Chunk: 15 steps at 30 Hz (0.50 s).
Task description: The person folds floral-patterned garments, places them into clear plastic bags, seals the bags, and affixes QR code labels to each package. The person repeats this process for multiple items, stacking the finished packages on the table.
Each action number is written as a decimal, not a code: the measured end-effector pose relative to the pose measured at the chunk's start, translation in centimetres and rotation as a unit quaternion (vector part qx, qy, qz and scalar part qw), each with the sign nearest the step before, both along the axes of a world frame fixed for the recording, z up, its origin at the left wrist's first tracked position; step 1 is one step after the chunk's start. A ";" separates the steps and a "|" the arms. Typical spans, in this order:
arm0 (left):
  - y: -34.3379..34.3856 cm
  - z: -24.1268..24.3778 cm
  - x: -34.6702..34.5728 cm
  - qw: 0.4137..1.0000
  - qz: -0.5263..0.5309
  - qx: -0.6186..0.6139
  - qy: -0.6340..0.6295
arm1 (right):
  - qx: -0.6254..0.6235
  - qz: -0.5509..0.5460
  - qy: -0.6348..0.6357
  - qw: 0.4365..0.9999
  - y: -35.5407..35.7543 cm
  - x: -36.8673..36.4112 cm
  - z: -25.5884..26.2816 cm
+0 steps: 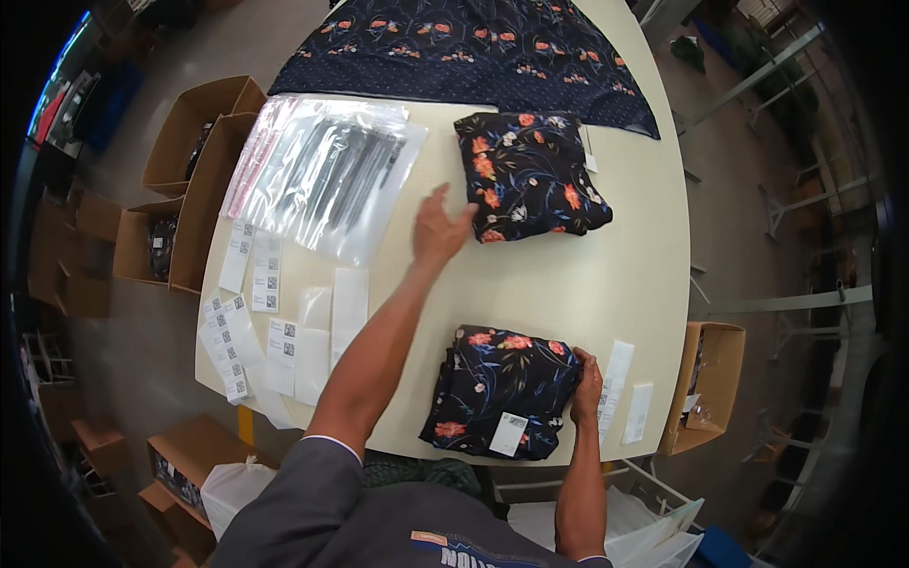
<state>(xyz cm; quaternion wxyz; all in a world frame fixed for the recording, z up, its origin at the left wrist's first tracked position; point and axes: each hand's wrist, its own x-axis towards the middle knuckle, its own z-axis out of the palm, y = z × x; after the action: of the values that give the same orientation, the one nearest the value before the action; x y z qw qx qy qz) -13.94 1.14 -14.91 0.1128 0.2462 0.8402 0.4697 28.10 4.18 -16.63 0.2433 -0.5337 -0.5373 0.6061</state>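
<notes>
My left hand [442, 228], slightly blurred, is held over the pale tabletop with thumb and fingers apart. Its thumb is at the left edge of a folded dark floral garment [536, 177]; whether they touch I cannot tell. A white tag [591, 163] sticks out on that garment's right side. Nearer my body lies a second folded floral garment [504, 383], bearing a white tag [508, 434] with a printed code. My right hand [586, 387] holds this nearer garment by its right edge, fingers curled at the upper right corner.
Clear plastic bags [327, 177] are stacked at the table's left. Below them lie sheets of printed labels [227, 348]; more label strips [615, 387] lie at right. A dark floral cloth [461, 53] covers the far end. Cardboard boxes [199, 135] stand left; another box [721, 390] stands right.
</notes>
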 end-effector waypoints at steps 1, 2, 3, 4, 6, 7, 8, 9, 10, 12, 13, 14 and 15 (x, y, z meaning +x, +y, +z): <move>-2.3 -1.7 -2.3 0.980 0.055 0.025 0.188 | -0.001 0.000 0.003 1.000 0.1 -0.3 -0.1; -4.0 -0.3 -3.9 0.974 0.089 -0.020 0.207 | 0.002 -0.016 0.003 1.000 0.1 -0.3 -0.3; -6.5 -1.2 -6.1 0.945 0.138 -0.039 0.293 | 0.004 -0.015 -0.009 1.000 0.2 -0.5 -0.1; -8.3 -1.3 -7.2 0.941 0.162 -0.114 0.273 | 0.006 -0.012 -0.024 1.000 0.3 -0.7 0.3; -10.7 -2.0 -8.8 0.945 0.134 -0.136 0.267 | -0.011 -0.015 -0.032 0.999 0.3 -1.1 1.2; -11.5 -2.4 -9.3 0.953 0.116 -0.118 0.253 | -0.018 -0.014 -0.034 0.999 0.2 -1.4 1.5; -12.1 -2.8 -10.0 0.957 0.110 -0.117 0.240 | -0.026 -0.013 -0.036 0.999 0.2 -1.7 1.7; -12.2 -3.0 -10.5 0.962 0.103 -0.113 0.225 | -0.030 -0.013 -0.041 0.999 0.3 -1.9 2.1; -12.2 -3.2 -11.0 0.967 0.095 -0.108 0.209 | -0.013 -0.003 -0.058 0.998 0.3 -2.2 2.4; -12.2 -3.3 -12.4 0.974 0.100 -0.058 0.193 | -0.062 -0.005 -0.085 0.994 0.5 -2.6 3.4; -12.0 -2.4 -13.1 0.976 0.101 -0.033 0.188 | -0.089 -0.009 -0.096 0.991 0.5 -2.6 3.6; -11.9 -1.4 -14.0 0.973 0.106 0.019 0.204 | -0.089 0.008 -0.114 0.989 0.3 -2.5 3.8; -11.7 0.0 -14.8 0.975 0.116 0.038 0.185 | -0.102 0.005 -0.095 0.990 0.1 -2.4 3.8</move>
<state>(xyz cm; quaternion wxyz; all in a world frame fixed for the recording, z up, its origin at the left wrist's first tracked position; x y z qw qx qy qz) -28.74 -10.58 -14.87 -0.1092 0.2334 0.8512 0.4572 25.71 4.26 -12.82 0.1328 -0.6078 -0.4962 0.6056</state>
